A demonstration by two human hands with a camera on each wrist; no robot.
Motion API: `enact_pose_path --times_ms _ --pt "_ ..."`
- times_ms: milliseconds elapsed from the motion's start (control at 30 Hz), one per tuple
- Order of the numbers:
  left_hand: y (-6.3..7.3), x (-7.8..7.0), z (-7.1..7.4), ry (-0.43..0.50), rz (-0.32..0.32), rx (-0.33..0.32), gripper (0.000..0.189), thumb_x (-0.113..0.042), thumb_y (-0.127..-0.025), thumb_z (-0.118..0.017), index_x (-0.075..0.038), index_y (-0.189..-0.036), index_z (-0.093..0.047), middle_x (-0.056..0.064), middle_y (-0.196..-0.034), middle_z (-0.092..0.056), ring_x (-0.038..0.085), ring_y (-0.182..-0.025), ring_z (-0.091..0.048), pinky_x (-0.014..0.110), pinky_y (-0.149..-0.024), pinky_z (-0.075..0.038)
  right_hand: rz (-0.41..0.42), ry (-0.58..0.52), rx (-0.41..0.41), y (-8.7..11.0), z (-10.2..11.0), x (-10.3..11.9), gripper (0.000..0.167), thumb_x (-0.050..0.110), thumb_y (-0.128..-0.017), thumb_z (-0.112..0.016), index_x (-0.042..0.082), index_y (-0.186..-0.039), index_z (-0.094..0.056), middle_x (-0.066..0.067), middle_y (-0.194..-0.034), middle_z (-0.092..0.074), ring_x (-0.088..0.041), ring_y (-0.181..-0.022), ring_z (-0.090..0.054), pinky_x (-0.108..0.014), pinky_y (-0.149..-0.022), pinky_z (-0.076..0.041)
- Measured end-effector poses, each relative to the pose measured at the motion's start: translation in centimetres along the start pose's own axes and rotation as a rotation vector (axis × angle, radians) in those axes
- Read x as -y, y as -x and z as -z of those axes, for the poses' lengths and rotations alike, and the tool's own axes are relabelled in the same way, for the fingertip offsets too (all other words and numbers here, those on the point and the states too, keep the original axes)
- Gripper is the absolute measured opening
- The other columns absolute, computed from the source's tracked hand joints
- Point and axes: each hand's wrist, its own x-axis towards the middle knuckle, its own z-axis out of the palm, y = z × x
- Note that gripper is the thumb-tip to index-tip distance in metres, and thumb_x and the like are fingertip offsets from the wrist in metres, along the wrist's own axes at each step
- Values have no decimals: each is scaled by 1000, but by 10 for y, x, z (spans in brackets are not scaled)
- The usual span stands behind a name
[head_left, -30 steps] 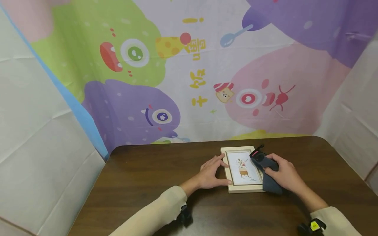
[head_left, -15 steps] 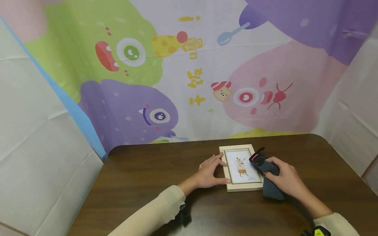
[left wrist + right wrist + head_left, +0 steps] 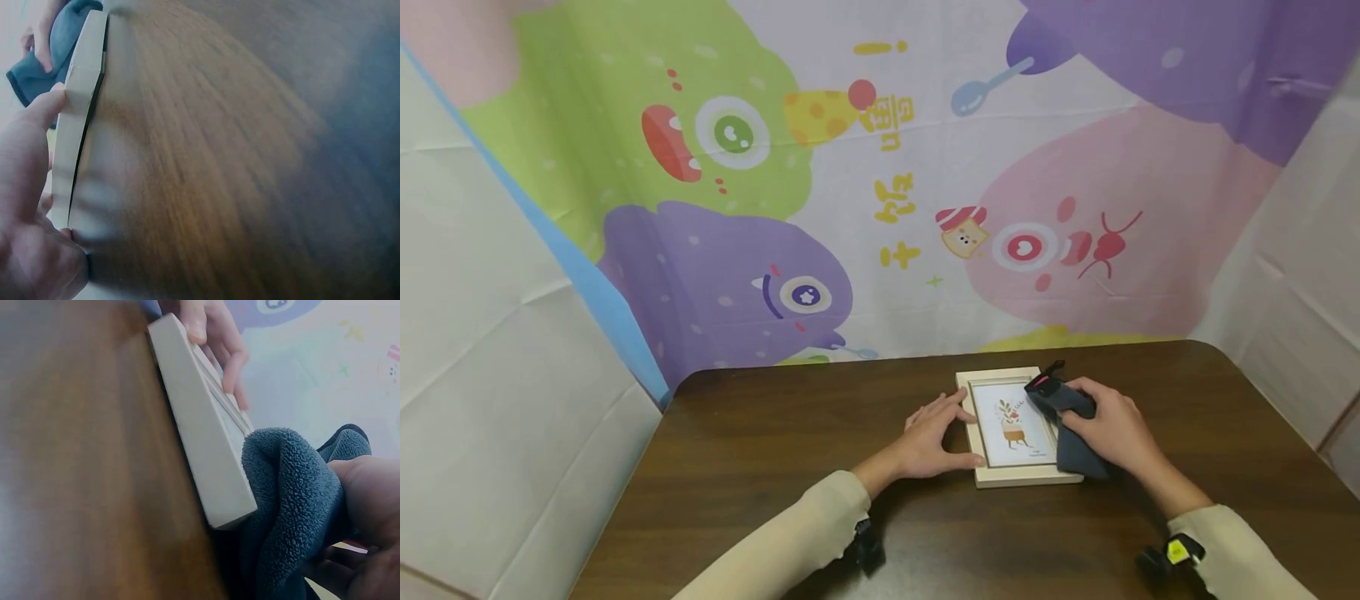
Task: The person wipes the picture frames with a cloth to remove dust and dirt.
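Observation:
A cream picture frame lies flat on the dark wooden table, a potted-plant print showing inside it. My left hand holds its left side, thumb at the near corner and fingers farther up the border. In the left wrist view, the thumb presses against the frame's side. Bunched in my right hand is a dark blue-grey cloth, which covers part of the frame's right border. The right wrist view shows the fluffy cloth against the frame's near right corner.
The brown tabletop has rounded far corners. Behind it hangs a cartoon-printed curtain, and pale panels stand at both sides. Black straps with cameras sit on both wrists.
My right hand first shifted slightly toward me with the cloth, then moved back up and left over the frame's right border. The left hand keeps its place on the frame.

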Motion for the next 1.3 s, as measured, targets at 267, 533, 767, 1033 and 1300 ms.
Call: enact_pose_path --times_ms 267,533,767,1033,1300 --pt "-3 7 -3 -13 -1 -3 59 -49 -94 -88 -23 -142 -65 -1 -190 -28 40 -177 -25 77 -136 -19 -52 -4 40 -37 -5 -1 49 19 -101 -80 -3 -143 -67 -39 -136 -73 -51 -107 -76 -55 -83 -59" --pt "-1 1 0 -1 0 -6 59 -49 -95 -88 -21 -142 -65 0 -190 -28 41 -177 -26 78 -136 -20 -83 -35 11 -69 -18 -19 50 23 -101 -79 0 -144 -67 -39 -141 -70 -58 -118 -70 -65 -94 -56" --pt "0 0 1 -2 13 -14 58 -46 -95 -89 -21 -142 -65 -2 -189 -29 39 -177 -25 76 -137 -19 -58 -44 -3 -75 -26 -37 52 25 -99 -82 4 -144 -68 -38 -141 -71 -58 -118 -70 -64 -92 -56" --pt "-2 6 -3 -1 5 -14 59 -49 -94 -88 -22 -141 -66 -1 -189 -29 41 -176 -26 78 -136 -20 -42 -27 -10 -58 0 -3 52 15 -97 -80 -4 -144 -67 -41 -138 -70 -59 -116 -72 -66 -91 -59" --pt "-3 6 -2 5 11 -6 60 -50 -94 -88 -23 -142 -65 -4 -189 -28 38 -177 -24 76 -137 -18 36 -43 -107 -46 28 24 47 9 -98 -79 -6 -141 -69 -39 -130 -75 -50 -104 -74 -43 -80 -54"
